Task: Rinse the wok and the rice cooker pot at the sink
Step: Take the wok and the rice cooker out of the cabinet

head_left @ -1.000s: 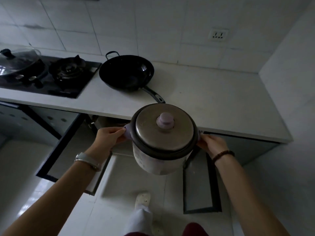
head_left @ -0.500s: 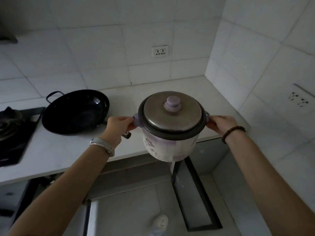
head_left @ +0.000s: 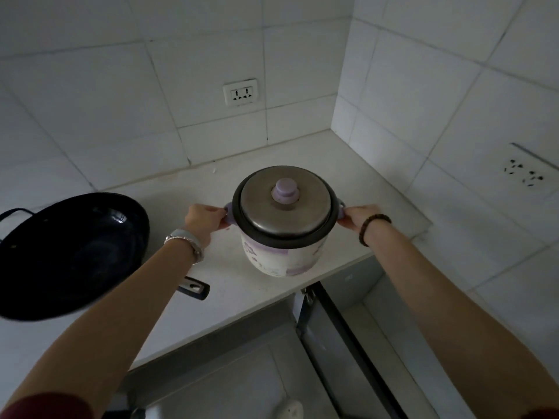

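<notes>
White rice cooker (head_left: 281,255) is upright, left hand (head_left: 205,220) and right hand (head_left: 355,218) gripping it.

both forearms are bare up to dark red sleeves (head_left: 45,406), which show only at the bottom corners of the view. the left wrist wears a pale silvery band (head_left: 185,241), either a watch or a bangle, too blurred to tell. the right wrist wears a bracelet (head_left: 374,226) of dark round beads. the left hand (head_left: 205,219) and right hand (head_left: 355,217) are bare.
</notes>
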The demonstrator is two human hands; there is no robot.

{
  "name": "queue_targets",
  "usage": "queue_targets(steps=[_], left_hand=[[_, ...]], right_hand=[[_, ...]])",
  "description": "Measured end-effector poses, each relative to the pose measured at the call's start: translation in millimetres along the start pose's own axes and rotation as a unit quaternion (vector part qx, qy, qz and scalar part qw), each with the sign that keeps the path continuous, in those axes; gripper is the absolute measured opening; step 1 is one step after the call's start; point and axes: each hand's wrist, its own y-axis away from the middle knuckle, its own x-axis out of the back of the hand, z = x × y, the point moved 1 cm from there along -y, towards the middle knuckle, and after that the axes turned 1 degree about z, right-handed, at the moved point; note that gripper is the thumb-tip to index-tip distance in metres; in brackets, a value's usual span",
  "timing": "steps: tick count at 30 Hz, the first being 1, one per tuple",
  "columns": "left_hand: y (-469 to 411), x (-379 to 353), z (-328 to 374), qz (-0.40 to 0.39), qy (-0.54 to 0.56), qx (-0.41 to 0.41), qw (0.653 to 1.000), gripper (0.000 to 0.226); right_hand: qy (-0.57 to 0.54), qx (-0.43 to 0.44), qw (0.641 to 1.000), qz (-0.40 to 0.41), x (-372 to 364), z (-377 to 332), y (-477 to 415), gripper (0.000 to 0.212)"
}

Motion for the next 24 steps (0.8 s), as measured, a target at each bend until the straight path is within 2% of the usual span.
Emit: queue_targets(steps=[4,7,14,20,24], left_hand=[[-27,-9,-9,-0.003,-0.018,0.007,1.0,0.009],[-37,-16,-13,-0.005,-0.034,0.009,0.999,0.018],[-53,-24,-16,0.003,-0.055,0.008,0.998,0.017],[-53,-28,-14,0.001,-0.053,0.02,0.998,0.015],[-48,-28,-14,0.008,-0.054,0.017,0.998,0.018]], right_hand=[[0.017,-0.004,1.0,0.02,-10,2,-22,0.049],[0.065,0.017,0.998,-0.018,-13,-3,-28,0.04],[0.119,0.03,0.992,-0.037,-15,-1,-52,0.037],[0.137,0.035,0.989,-0.038,-13,-2,-58,0.036],[0.108,0.039,0.993,-0.036,-12,2,-57,0.033]])
